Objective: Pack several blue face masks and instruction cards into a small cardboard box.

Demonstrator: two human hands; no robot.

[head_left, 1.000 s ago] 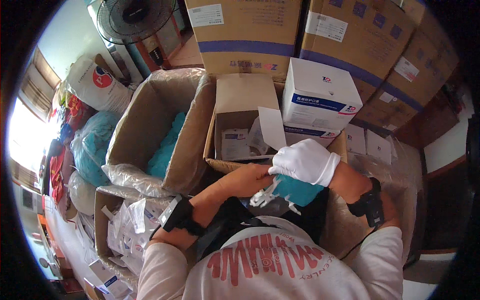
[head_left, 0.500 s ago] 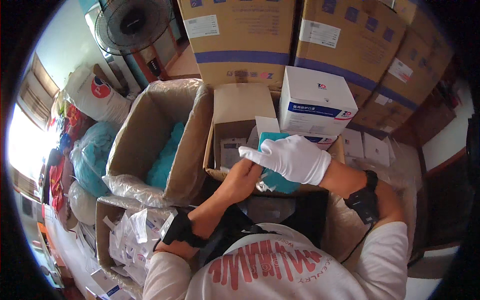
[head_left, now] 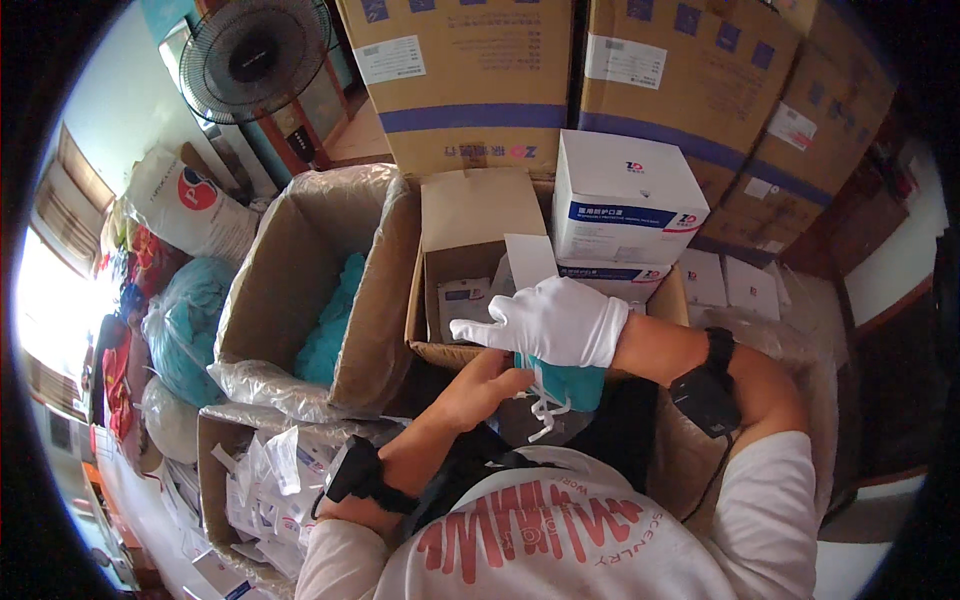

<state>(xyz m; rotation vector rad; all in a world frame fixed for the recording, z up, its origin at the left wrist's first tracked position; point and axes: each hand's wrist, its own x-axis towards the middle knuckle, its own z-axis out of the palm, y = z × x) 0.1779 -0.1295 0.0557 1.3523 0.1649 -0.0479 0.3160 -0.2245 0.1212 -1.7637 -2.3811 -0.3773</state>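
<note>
A teal mask [head_left: 580, 390] hangs just in front of the person's torso, below the right hand and right of the left one; it is small, soft-looking and flat-sided, its far part hidden by the glove. Thin white straps [head_left: 546, 413] dangle in a loose tangle from its left, near side. The right hand [head_left: 550, 325], in a white glove, grasps the mask from above with curled fingers, the index finger pointing left. The bare left hand [head_left: 482, 388] has its fingertips at the mask's left edge, by the straps; whether they pinch it I cannot tell. Just beyond the hands is an open carton [head_left: 432, 351], with an open box [head_left: 482, 215] at its left holding white packets [head_left: 462, 302], and a white box [head_left: 628, 200] stacked on another at its right. To the left, a plastic-lined carton [head_left: 385, 300] contains a teal heap [head_left: 334, 325]; nearer, a smaller carton [head_left: 212, 470] is full of white packs [head_left: 270, 495]. Tall blue-striped cartons [head_left: 465, 75] stand at the far side, with a fan [head_left: 255, 55] at far left.
</note>
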